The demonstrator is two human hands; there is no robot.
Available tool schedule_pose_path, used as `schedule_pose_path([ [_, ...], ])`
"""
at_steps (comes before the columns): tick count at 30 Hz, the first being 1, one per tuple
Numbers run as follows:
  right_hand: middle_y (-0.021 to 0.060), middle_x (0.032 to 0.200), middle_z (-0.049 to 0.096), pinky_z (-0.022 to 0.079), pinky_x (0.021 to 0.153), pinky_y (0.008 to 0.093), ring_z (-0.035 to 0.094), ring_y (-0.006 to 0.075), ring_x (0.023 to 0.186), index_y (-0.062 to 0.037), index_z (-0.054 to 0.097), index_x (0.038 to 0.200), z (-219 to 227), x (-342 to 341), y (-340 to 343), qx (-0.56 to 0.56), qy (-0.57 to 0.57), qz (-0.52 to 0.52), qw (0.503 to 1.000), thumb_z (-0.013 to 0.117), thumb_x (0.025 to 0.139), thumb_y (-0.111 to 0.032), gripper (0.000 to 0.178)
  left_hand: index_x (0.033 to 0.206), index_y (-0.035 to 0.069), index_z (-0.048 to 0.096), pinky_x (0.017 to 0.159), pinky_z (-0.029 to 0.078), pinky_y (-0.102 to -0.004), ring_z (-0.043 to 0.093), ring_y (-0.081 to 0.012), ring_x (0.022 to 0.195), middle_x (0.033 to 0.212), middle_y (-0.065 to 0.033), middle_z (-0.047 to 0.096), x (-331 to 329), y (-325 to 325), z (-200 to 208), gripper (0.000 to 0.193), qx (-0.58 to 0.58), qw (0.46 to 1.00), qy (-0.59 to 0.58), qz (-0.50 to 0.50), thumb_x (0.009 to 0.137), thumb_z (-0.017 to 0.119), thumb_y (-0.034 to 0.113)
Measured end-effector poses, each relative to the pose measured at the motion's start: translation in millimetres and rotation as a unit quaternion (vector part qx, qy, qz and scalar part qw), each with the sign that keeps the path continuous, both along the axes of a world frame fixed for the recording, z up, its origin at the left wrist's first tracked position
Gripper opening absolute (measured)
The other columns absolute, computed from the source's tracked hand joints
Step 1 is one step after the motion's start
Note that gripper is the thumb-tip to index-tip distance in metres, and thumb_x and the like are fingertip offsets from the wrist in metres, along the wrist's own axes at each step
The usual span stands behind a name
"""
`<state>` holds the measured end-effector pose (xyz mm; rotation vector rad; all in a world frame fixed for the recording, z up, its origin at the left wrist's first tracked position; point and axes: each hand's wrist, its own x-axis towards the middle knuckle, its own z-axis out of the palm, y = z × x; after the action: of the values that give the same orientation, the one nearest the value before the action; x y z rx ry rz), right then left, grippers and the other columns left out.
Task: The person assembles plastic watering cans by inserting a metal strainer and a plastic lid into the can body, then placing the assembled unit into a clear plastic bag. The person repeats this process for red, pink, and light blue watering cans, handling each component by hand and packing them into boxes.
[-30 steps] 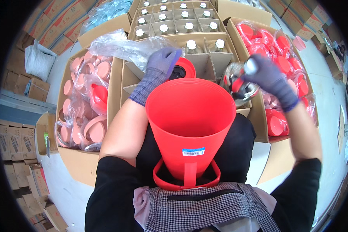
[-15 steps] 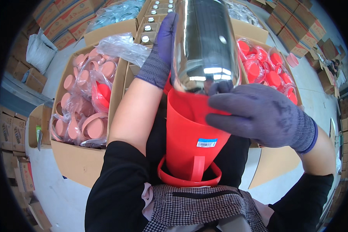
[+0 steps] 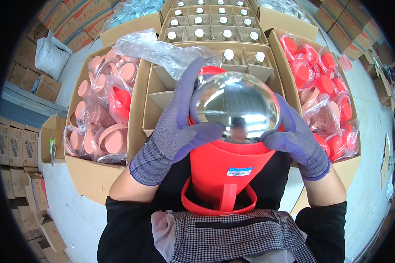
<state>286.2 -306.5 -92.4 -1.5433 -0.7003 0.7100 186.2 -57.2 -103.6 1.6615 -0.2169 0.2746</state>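
A mirror-silver glass flask liner (image 3: 237,105) stands in the mouth of a red plastic jug-shaped flask shell (image 3: 219,171), rounded end up. Its lower part is hidden by the shell. My left hand (image 3: 173,122), in a purple-grey glove, is curled round the liner's left side. Gripping the right side is my gloved right hand (image 3: 296,136), thumb near the front. The shell has a handle (image 3: 228,197) facing me and a barcode label. Around its foot lies a red ring-shaped part (image 3: 188,202), close to my lap.
A divided carton (image 3: 245,72) with white-capped liners stands ahead, partly under clear plastic film (image 3: 162,50). At left is a box of pink bagged lids and cups (image 3: 112,139); at right, one of red bagged pieces (image 3: 324,83). Stacked cartons (image 3: 24,147) line the sides.
The liner has come down into the red shell, its rounded end now facing up. My right hand has moved from the shell's rim to the liner's right side; my left hand has lowered with it.
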Motion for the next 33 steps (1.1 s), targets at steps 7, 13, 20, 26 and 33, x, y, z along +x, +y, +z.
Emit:
schedule_pose_path([
  [7,0.0234,0.152,0.047,0.034,0.118,0.0441,0.046,0.0354,0.142,0.0000,0.057,0.137,1.0,6.7,-11.9,-0.140,-0.247,-0.008,0.959,0.072,0.076,-0.047,0.079,0.162,0.003,0.028,0.115,0.038,-0.0377,0.053,-0.0254,0.130,0.135,-0.0144,0.058,1.5,10.7,25.8,0.116,0.108,0.989,0.096,-0.018,0.064,0.087,0.027],
  [13,0.0262,0.152,0.046,0.031,0.118,0.0506,0.043,0.0415,0.143,-0.0011,0.067,0.100,1.6,13.7,-14.6,-0.096,-0.317,0.049,0.942,0.060,0.086,-0.057,0.058,0.156,0.009,0.041,0.109,0.047,-0.0386,0.060,-0.0242,0.126,0.129,-0.0091,0.066,40.0,40.7,31.0,0.100,0.282,0.932,0.144,-0.175,0.073,0.090,0.032],
  [20,0.0184,0.143,0.057,0.042,0.111,0.0417,0.056,0.0333,0.131,-0.0024,0.070,0.106,-22.4,40.0,0.0,0.085,-0.215,0.051,0.972,0.060,0.097,-0.037,0.037,0.145,0.011,0.058,0.108,0.048,-0.0385,0.061,-0.0237,0.128,0.135,-0.0120,0.065,94.1,60.6,40.5,0.072,0.268,0.880,0.081,-0.383,0.080,0.083,0.024],
  [26,0.0182,0.136,0.062,0.048,0.106,0.0411,0.061,0.0316,0.126,-0.0057,0.060,0.139,-109.8,137.6,93.6,-0.206,-0.306,-0.008,0.930,0.065,0.093,-0.046,0.062,0.129,0.008,0.069,0.101,0.051,-0.0392,0.066,-0.0291,0.114,0.122,-0.0113,0.070,52.6,23.2,68.4,0.068,0.476,0.854,0.059,-0.202,0.067,0.093,0.022],
  [33,0.0251,0.138,0.059,0.047,0.109,0.0459,0.059,0.0362,0.130,-0.0092,0.064,0.135,-175.4,156.3,178.9,-0.348,-0.447,0.134,0.813,0.065,0.089,-0.047,0.060,0.132,0.004,0.065,0.104,0.050,-0.0416,0.066,-0.0301,0.119,0.127,-0.0118,0.069,71.9,35.4,71.1,0.073,0.426,0.857,0.091,-0.276,0.069,0.094,0.026],
])
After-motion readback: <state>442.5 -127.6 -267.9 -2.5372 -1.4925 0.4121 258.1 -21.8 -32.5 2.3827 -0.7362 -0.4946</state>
